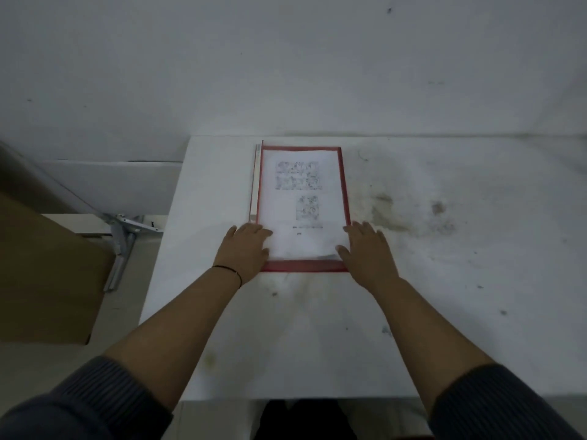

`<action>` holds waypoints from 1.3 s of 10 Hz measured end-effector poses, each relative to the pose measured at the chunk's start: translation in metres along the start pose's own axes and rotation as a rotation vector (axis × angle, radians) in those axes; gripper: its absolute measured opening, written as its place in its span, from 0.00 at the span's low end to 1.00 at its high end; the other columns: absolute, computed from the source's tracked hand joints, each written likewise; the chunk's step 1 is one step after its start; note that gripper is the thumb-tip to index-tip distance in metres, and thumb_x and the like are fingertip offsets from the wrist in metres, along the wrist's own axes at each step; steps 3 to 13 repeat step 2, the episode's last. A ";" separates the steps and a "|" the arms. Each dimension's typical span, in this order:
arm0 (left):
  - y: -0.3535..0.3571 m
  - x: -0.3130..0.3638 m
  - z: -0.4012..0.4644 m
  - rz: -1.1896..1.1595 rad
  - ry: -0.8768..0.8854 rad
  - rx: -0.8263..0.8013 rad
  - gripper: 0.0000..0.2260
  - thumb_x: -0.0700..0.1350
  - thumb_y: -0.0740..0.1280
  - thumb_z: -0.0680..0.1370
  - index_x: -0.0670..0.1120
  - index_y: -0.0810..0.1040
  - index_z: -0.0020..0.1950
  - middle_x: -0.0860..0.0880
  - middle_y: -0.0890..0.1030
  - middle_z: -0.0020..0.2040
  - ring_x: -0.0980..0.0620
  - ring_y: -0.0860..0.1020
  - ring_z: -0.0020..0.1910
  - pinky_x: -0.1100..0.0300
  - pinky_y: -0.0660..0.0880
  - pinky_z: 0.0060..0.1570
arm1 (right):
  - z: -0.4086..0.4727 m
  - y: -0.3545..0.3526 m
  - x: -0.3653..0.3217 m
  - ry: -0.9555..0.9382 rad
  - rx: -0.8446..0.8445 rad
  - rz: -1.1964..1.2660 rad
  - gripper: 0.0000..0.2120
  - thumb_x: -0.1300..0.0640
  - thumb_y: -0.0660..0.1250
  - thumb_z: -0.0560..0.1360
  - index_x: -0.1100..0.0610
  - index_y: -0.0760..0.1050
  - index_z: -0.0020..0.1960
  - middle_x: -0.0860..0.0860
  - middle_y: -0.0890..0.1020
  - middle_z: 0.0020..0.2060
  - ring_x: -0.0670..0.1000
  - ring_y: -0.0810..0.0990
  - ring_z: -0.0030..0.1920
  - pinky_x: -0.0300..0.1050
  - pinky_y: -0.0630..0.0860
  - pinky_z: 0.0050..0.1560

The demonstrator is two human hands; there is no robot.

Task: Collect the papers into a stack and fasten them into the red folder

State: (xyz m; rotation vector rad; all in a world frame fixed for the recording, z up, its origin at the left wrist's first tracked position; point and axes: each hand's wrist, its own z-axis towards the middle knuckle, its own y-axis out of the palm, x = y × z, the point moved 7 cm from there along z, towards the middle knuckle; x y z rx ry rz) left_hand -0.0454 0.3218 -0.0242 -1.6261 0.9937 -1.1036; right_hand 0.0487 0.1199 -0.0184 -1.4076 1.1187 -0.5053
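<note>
A red folder [344, 182] lies flat on the white table [444, 281], long side running away from me. A white stack of papers [301, 236] printed with grey picture blocks lies inside its red border. My left hand [246, 249] rests flat on the folder's near left corner, thumb over the paper's edge. At the near right corner my right hand [365, 249] lies flat too, thumb touching the paper. Both hands press down with fingers spread and grip nothing. A pale strip [254, 182] runs along the folder's left edge.
The table top is stained with grey-green smudges [390, 211] right of the folder. A brown cardboard box [44, 274] stands on the floor at the left, beside a metal table leg [122, 246]. A white wall [286, 58] rises behind the table.
</note>
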 end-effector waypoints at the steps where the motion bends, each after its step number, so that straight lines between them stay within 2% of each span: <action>1: -0.008 0.011 -0.028 0.003 -0.012 -0.004 0.20 0.47 0.59 0.79 0.48 0.65 0.72 0.47 0.67 0.72 0.48 0.62 0.72 0.48 0.52 0.72 | -0.030 -0.012 0.001 0.017 -0.033 0.002 0.24 0.49 0.55 0.81 0.55 0.59 0.75 0.54 0.59 0.76 0.54 0.51 0.77 0.53 0.45 0.76; 2: -0.012 0.023 -0.046 0.021 -0.016 0.010 0.20 0.48 0.60 0.79 0.48 0.66 0.71 0.47 0.69 0.70 0.48 0.64 0.70 0.47 0.55 0.71 | -0.055 -0.023 0.002 -0.013 -0.025 -0.007 0.24 0.47 0.54 0.81 0.55 0.59 0.75 0.53 0.59 0.76 0.54 0.50 0.77 0.54 0.43 0.76; 13: -0.012 0.023 -0.046 0.021 -0.016 0.010 0.20 0.48 0.60 0.79 0.48 0.66 0.71 0.47 0.69 0.70 0.48 0.64 0.70 0.47 0.55 0.71 | -0.055 -0.023 0.002 -0.013 -0.025 -0.007 0.24 0.47 0.54 0.81 0.55 0.59 0.75 0.53 0.59 0.76 0.54 0.50 0.77 0.54 0.43 0.76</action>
